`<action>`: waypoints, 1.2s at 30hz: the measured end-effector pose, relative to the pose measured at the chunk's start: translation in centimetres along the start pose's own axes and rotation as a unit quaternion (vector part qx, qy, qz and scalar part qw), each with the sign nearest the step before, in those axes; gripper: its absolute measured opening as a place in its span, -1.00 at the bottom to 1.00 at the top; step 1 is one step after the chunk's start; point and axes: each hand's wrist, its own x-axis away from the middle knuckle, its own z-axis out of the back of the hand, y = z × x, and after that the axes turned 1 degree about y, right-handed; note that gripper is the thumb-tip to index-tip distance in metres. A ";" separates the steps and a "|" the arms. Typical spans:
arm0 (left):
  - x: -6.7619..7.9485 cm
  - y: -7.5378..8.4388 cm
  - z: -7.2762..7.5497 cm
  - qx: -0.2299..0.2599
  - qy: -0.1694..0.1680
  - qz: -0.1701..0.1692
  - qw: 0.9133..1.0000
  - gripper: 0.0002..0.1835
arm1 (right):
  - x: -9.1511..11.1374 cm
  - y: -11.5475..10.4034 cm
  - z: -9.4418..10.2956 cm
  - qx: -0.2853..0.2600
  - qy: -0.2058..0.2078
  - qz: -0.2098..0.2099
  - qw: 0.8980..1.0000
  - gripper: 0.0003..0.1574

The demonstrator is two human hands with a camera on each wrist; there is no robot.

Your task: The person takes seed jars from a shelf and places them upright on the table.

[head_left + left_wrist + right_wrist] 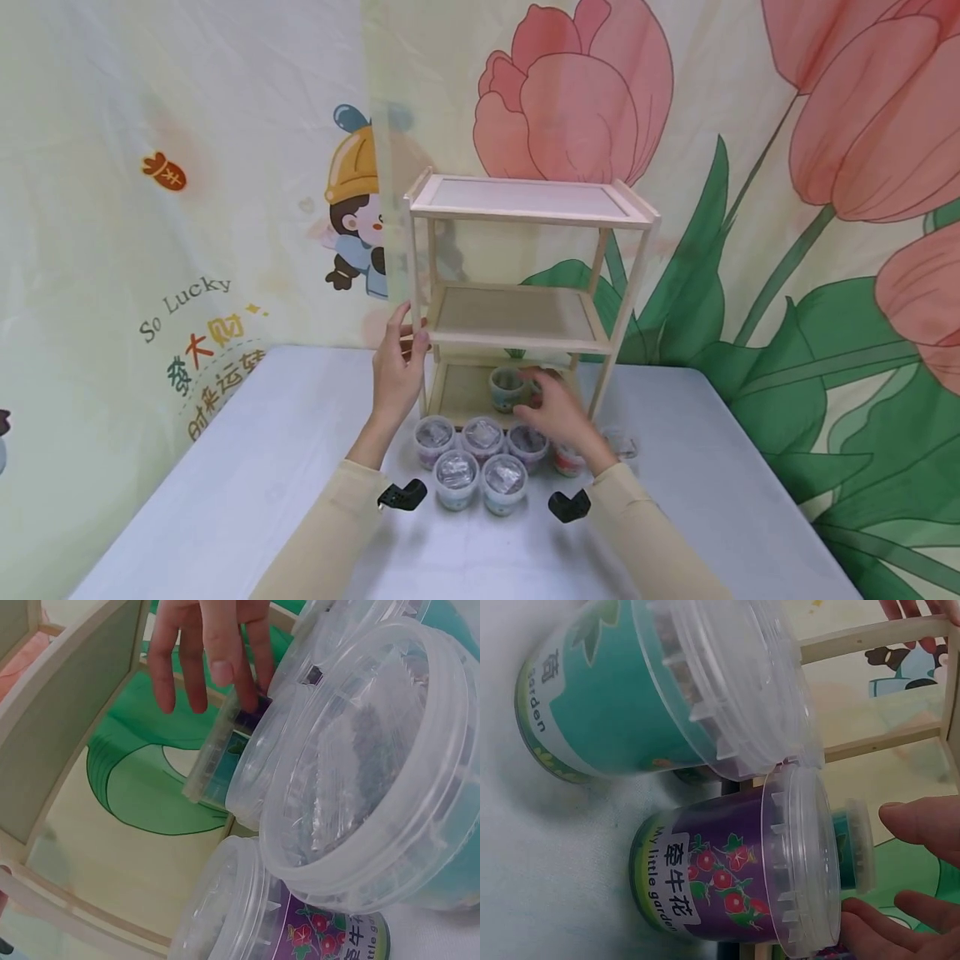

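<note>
My left hand grips the left front post of a small three-tier wooden shelf rack, thumb in front and fingertips behind. On its bottom tier stands a teal lidded plastic cup. My right hand reaches in over that tier, just right of the teal cup, its thumb and fingers spread with a gap between them in the right wrist view. A dark purple cup is partly hidden behind its fingertips in the left wrist view; whether they touch it I cannot tell.
Several lidded cups with clear packets under their lids stand on the white-covered table before the rack. A red cup and another clear-lidded cup are partly behind my right forearm. A printed cloth hangs behind.
</note>
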 end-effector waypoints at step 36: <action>0.1 -0.4 0.0 -0.003 -0.001 -0.006 1.000 -0.44 | -2.4 -0.1 -3.1 0.091 -0.046 -0.011 0.995 -0.28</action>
